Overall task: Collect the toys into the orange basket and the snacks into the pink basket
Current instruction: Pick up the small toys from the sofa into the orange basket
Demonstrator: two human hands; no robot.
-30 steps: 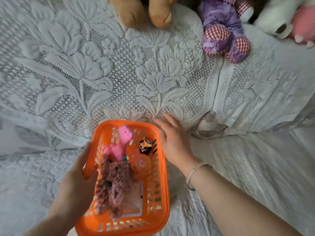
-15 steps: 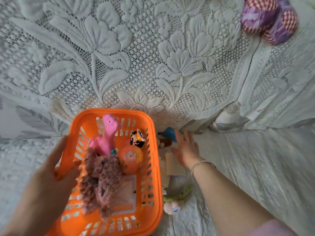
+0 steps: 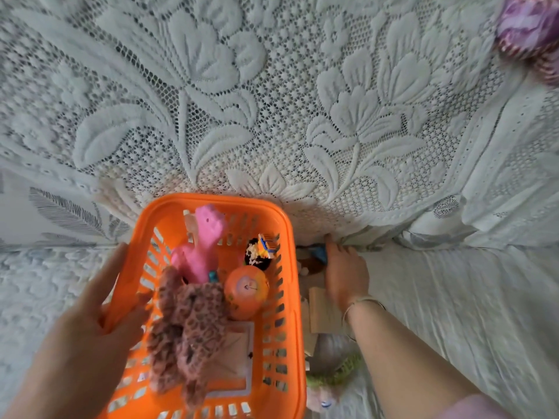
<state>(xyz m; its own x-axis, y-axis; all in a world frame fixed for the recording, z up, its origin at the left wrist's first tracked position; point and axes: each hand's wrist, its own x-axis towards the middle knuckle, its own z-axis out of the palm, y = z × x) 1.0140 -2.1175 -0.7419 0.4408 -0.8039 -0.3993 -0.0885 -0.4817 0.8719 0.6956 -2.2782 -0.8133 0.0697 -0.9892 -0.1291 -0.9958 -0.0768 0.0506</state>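
- Two hands are at work: your left hand [image 3: 99, 322] grips the near-left rim of the orange basket [image 3: 290, 267], thumb over the rim on the inside, fingers along the outside wall.
- Your right hand [image 3: 346, 273] reaches down just right of the basket, palm down with its fingers pointing at a small blue thing [image 3: 318, 253] by the hanging edge of the lace bedcover [image 3: 272, 101]. Whether it pinches anything you cannot tell; the fingertips are hidden.
- Inside the basket lie a pink toy animal [image 3: 202, 252], a brownish crocheted toy [image 3: 187, 331], an orange ball-shaped toy [image 3: 246, 293], a small black-and-white toy [image 3: 260, 252] and a flat card [image 3: 239, 358].
- Beside the basket's right wall, wooden blocks [image 3: 320, 309] and a pale plush toy [image 3: 320, 394] with green trim are still out.
- A purple stuffed toy [image 3: 532, 28] sits at the bedcover's far-right corner.
- By your judgement the toy half is well along but unfinished; no pink basket and no snacks are in view, so that half cannot be gauged.
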